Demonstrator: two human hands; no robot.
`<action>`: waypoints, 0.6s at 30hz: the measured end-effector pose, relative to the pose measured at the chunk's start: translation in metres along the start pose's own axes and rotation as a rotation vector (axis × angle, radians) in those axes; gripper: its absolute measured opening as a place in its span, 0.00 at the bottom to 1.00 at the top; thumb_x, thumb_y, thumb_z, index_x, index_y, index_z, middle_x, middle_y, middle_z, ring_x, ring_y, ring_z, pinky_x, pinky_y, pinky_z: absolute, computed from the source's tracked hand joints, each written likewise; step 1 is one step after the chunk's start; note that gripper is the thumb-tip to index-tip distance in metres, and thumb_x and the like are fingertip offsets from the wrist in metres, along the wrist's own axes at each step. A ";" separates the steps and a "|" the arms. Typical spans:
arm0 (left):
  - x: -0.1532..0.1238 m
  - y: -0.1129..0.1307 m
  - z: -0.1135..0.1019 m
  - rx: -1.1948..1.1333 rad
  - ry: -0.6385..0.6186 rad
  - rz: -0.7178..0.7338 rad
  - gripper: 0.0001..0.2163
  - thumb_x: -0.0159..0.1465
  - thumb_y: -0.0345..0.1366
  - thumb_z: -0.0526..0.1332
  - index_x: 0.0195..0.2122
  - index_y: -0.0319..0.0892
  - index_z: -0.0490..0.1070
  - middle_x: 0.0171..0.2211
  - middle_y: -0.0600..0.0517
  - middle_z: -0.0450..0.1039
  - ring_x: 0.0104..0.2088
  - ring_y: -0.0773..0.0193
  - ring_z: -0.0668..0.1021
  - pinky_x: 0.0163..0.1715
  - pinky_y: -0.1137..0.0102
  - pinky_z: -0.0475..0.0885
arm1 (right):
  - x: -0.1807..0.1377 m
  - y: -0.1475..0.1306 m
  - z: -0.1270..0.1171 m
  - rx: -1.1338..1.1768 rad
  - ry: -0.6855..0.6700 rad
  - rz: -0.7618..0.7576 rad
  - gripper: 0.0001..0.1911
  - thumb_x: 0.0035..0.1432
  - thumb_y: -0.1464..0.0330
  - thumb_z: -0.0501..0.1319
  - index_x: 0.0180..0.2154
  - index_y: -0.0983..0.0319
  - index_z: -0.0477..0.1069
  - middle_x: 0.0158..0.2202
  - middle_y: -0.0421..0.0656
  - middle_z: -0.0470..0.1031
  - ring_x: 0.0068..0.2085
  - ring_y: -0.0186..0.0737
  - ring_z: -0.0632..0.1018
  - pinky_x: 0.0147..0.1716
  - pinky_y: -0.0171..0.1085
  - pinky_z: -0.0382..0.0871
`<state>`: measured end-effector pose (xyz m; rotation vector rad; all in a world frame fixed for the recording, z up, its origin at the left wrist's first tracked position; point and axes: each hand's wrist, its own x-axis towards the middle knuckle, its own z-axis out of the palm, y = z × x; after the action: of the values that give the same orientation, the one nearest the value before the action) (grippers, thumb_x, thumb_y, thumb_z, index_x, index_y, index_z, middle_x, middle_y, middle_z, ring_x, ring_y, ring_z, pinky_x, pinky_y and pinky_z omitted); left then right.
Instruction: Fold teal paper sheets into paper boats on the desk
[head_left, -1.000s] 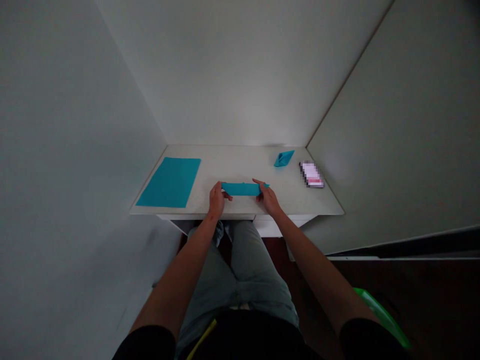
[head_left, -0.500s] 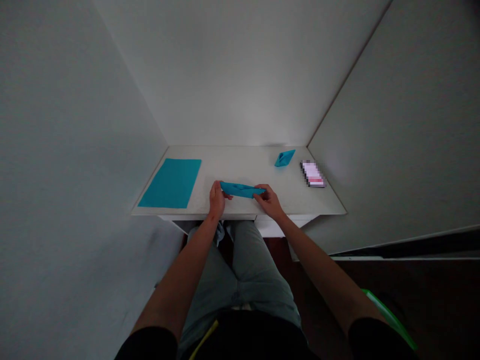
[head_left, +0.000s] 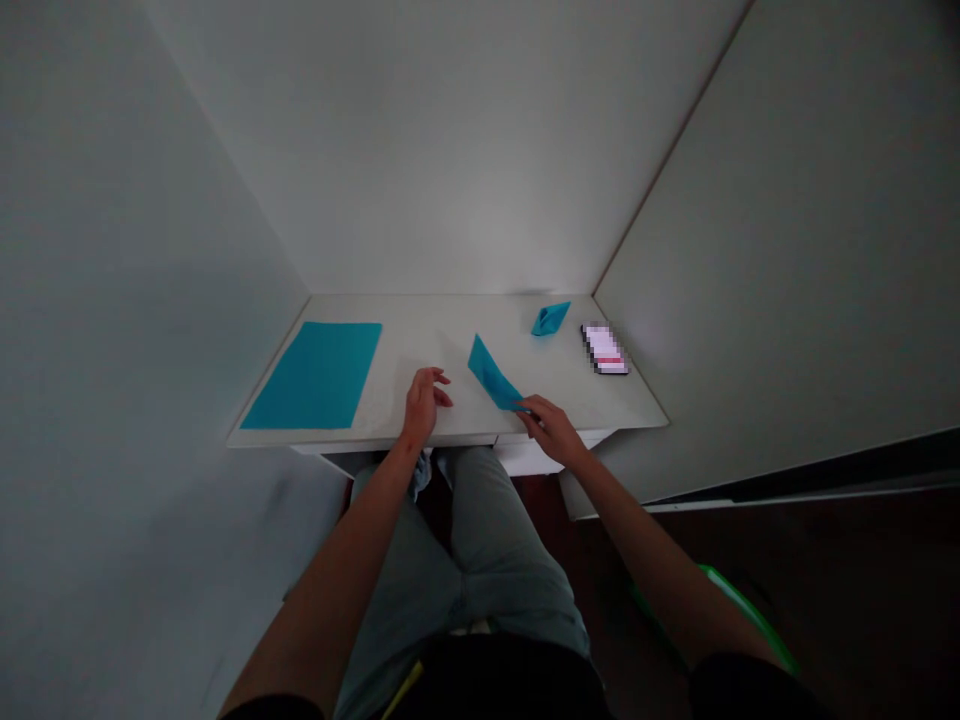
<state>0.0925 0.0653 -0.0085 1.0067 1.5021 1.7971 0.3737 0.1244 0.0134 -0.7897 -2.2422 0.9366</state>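
A folded blue paper (head_left: pixel 493 376) is pinched at its near right end by my right hand (head_left: pixel 546 424). Its other end points up and away to the left, above the white tabletop. My left hand (head_left: pixel 425 404) is apart from the paper on its left side, fingers loosely curved and separated, with nothing in them. Farther back on the right stands a small folded blue paper piece (head_left: pixel 551 319), pointed at one end, untouched by either hand.
Flat blue paper (head_left: pixel 315 376) lies at the left of the white table (head_left: pixel 435 312). Near the right edge is a phone (head_left: pixel 604 348) with a blurred screen. Walls (head_left: pixel 442 150) enclose the table at the back and both sides. Something green (head_left: pixel 750 610) is low on the right.
My left hand has let go of the folded paper and drawn away from it. The paper, now in my right hand only, has swung from nearly level to slanted, left end up.
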 end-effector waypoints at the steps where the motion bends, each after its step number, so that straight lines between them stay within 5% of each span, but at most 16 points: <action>1: 0.000 0.000 0.000 0.003 -0.008 -0.002 0.27 0.72 0.64 0.53 0.46 0.43 0.73 0.38 0.50 0.78 0.22 0.69 0.76 0.24 0.71 0.73 | -0.002 0.002 -0.006 -0.018 0.030 0.008 0.24 0.75 0.49 0.54 0.53 0.55 0.81 0.44 0.49 0.80 0.33 0.44 0.78 0.40 0.45 0.77; 5: -0.001 0.001 0.001 0.027 -0.037 -0.007 0.28 0.71 0.66 0.54 0.43 0.42 0.74 0.34 0.51 0.76 0.22 0.68 0.76 0.24 0.71 0.72 | -0.003 0.019 -0.031 -0.161 0.179 0.043 0.24 0.74 0.48 0.55 0.50 0.56 0.82 0.43 0.50 0.81 0.40 0.50 0.81 0.46 0.48 0.76; 10: -0.001 0.003 0.002 0.062 -0.049 0.006 0.27 0.71 0.64 0.57 0.41 0.42 0.75 0.31 0.53 0.75 0.23 0.68 0.75 0.24 0.72 0.70 | 0.013 0.048 -0.054 -0.279 0.378 0.167 0.27 0.72 0.48 0.56 0.49 0.62 0.82 0.42 0.53 0.83 0.33 0.48 0.79 0.44 0.49 0.76; 18: -0.001 0.006 0.003 0.093 -0.049 0.011 0.26 0.71 0.63 0.58 0.39 0.42 0.75 0.29 0.54 0.73 0.22 0.69 0.73 0.23 0.72 0.68 | 0.046 0.074 -0.040 -0.046 0.324 0.290 0.35 0.63 0.53 0.63 0.67 0.61 0.68 0.51 0.51 0.84 0.26 0.39 0.75 0.33 0.43 0.75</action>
<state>0.0951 0.0651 -0.0028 1.0983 1.5652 1.7116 0.3930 0.2167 -0.0064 -1.2188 -1.9051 0.8188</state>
